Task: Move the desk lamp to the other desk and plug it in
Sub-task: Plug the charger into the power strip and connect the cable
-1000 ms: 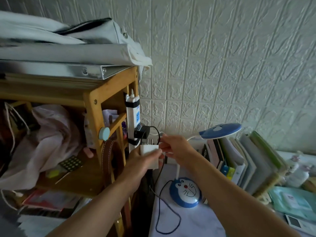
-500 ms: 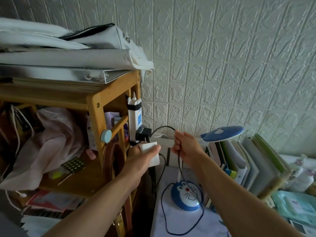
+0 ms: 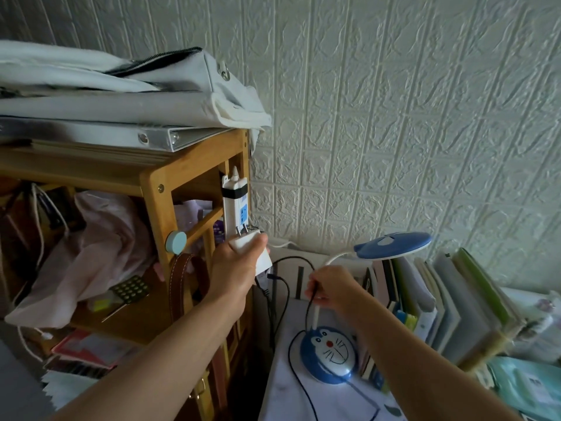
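A blue desk lamp with a cartoon-face base [image 3: 329, 354] stands on the pale desk [image 3: 282, 399], its white neck rising to a blue head [image 3: 394, 247]. My left hand [image 3: 235, 268] grips a white plug adapter [image 3: 252, 247] with its two metal prongs pointing up at the white power strip [image 3: 234, 205], just below its blue socket. The strip is strapped upright to the wooden shelf's post. My right hand [image 3: 329, 288] pinches the lamp's black cord [image 3: 296, 372] beside the lamp neck; the cord loops down over the desk.
The wooden shelf [image 3: 158, 189] at left holds a binder, white bags on top and cluttered items inside. A row of books [image 3: 440, 302] stands right of the lamp. The textured white wall [image 3: 394, 117] is behind. Other black cables hang between shelf and desk.
My left hand has turned the adapter so its prongs face up at the strip. My right hand has slid down the cord, away from the adapter, toward the lamp neck.
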A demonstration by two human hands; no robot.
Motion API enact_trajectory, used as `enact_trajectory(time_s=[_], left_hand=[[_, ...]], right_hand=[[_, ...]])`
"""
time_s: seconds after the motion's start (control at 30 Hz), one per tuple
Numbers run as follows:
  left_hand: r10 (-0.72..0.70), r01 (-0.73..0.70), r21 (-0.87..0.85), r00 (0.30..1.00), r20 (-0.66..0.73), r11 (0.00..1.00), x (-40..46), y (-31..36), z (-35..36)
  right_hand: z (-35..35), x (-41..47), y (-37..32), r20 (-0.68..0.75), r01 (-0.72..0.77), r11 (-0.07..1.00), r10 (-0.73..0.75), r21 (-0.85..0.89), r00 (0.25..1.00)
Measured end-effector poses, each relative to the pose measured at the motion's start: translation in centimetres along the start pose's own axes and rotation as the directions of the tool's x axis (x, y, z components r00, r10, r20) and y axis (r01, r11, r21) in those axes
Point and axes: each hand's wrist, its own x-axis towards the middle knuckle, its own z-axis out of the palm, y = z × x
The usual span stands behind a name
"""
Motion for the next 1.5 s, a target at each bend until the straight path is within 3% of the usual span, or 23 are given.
enact_trajectory(time_s=[0.07, 0.13, 0.27, 0.33, 0.43, 0.53, 0.7, 0.9, 1.1, 1.5], left_hand=[[-0.010, 0.010, -0.031, 1.000, -0.023, 0.999, 0.1, 0.4, 0.3], [-0.029, 0.027, -0.046, 0.999, -0.037, 0.999, 0.1, 0.9, 0.7], [-0.135, 0.133, -0.176, 0.991, 0.004, 0.975, 0.1, 2.0, 1.8], [-0.185, 0.196, -0.273, 0.981, 0.066, 0.942, 0.0, 2.6, 2.4], [-0.203, 0.224, -0.306, 0.974, 0.100, 0.925, 0.1, 2.6, 3.1], [-0.234, 0.256, -0.287, 0.966, 0.109, 0.923, 0.3, 2.1, 3.5], [-0.204, 0.204, 0.007, 0.978, -0.040, 0.979, 0.8, 1.5, 3.4], [-0.165, 0.186, 0.118, 0.972, -0.166, 0.975, 0.9, 1.3, 2.5], [-0.151, 0.170, 0.168, 0.981, -0.119, 0.971, 1.2, 1.3, 1.8], [-0.127, 0.141, 0.158, 0.987, -0.096, 0.977, 1.3, 1.0, 1.6]], right_hand=[[0.2, 0.1, -0.1, 0.032, 0.099, 0.947, -0.094, -0.305, 0.995], [0.8, -0.4, -1.2, 0.077, 0.213, 0.887, -0.199, -0.409, 0.977], [1.7, -2.2, -3.3, 0.245, 0.396, 0.910, -0.358, -0.127, 0.901], [2.0, -2.9, -3.8, 0.369, 0.469, 0.880, -0.411, -0.080, 0.834], [2.1, -3.4, -4.5, 0.430, 0.550, 0.834, -0.478, -0.054, 0.766], [2.0, -2.7, -4.8, 0.416, 0.570, 0.816, -0.486, -0.099, 0.768], [1.7, -0.4, -5.6, 0.279, 0.607, 0.710, -0.539, -0.356, 0.795], [3.0, 1.4, -6.5, 0.171, 0.647, 0.477, -0.711, -0.595, 0.682], [4.7, 2.2, -7.3, 0.206, 0.663, 0.389, -0.745, -0.640, 0.635], [5.0, 3.0, -7.6, 0.256, 0.686, 0.393, -0.723, -0.612, 0.642]])
